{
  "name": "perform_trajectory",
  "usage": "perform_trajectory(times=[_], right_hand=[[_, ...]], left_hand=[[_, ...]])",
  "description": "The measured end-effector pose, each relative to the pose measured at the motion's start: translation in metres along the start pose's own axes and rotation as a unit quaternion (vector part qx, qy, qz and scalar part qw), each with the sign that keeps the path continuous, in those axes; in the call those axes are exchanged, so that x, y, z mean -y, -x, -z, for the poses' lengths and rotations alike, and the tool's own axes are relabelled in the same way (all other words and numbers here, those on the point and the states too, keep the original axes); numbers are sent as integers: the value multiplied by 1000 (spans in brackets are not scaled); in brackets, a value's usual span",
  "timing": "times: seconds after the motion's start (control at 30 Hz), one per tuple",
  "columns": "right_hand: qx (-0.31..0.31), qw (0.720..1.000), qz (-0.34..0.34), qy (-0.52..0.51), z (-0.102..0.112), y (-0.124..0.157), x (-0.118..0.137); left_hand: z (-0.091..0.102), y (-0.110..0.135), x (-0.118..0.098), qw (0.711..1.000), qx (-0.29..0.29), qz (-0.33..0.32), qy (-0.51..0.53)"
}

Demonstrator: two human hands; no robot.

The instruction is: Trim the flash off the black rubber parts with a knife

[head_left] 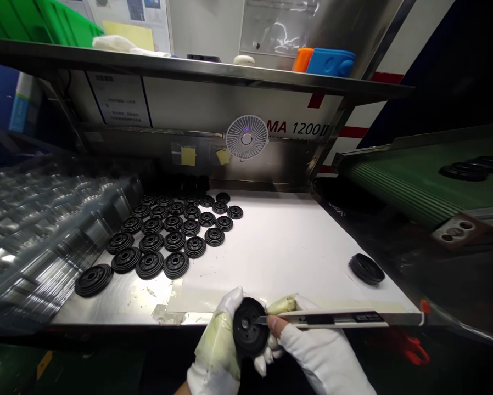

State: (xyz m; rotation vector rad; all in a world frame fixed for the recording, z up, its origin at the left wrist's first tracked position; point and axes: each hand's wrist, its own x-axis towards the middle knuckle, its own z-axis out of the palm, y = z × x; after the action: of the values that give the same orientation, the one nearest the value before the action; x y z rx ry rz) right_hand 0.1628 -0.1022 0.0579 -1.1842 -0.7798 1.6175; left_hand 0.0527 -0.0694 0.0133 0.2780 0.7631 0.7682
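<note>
My left hand [217, 345], in a stained white glove, is shut on a black molded rubber disc [248, 328], holding it on edge just past the table's front edge. My right hand [320, 354], in a white glove with bare fingertips, grips a long steel-bodied trimming knife [337, 319]. The knife's tip reaches the disc's face. Several matching discs [150, 265] lie flat in rows on the steel table [106, 312], left of my hands. Another disc [367, 269] lies alone at the right, on a white sheet [271, 258].
Stacked clear plastic trays [44, 236] fill the left side. A green conveyor belt [407, 181] at the right carries more black discs. A small white fan [247, 137] hangs below a steel shelf [189, 68] that holds a green crate and blue and orange items.
</note>
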Motion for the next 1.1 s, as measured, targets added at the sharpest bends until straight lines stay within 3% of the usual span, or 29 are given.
perform_trajectory(times=[0.07,0.23,0.37,0.47,0.6,0.7,0.8,0.9,1.0,1.1], right_hand=[[-13,1000,0,10,-2,-2,0],[-119,986,35,112,-4,-9,-3],[-102,982,47,153,-8,-18,-7],[-130,972,76,181,-13,-28,-12],[-147,976,75,140,-19,-43,-13],[-151,984,45,86,-18,-53,-7],[-159,985,12,70,-14,-60,0],[-147,988,0,40,-13,-62,4],[-118,993,22,3,-19,-60,2],[-95,993,63,-24,-27,-52,-4]], left_hand=[[1,1,-1,1000,-1,1,-3],[3,5,-8,1000,-22,-3,13],[9,3,-18,999,-1,33,40],[13,-1,-26,996,13,43,73],[18,-2,-42,993,42,54,98],[21,4,-58,993,13,64,94],[25,11,-70,992,-21,15,121],[27,14,-73,993,9,-61,96],[27,13,-70,990,10,-137,17],[22,15,-64,983,-29,-174,-41]])
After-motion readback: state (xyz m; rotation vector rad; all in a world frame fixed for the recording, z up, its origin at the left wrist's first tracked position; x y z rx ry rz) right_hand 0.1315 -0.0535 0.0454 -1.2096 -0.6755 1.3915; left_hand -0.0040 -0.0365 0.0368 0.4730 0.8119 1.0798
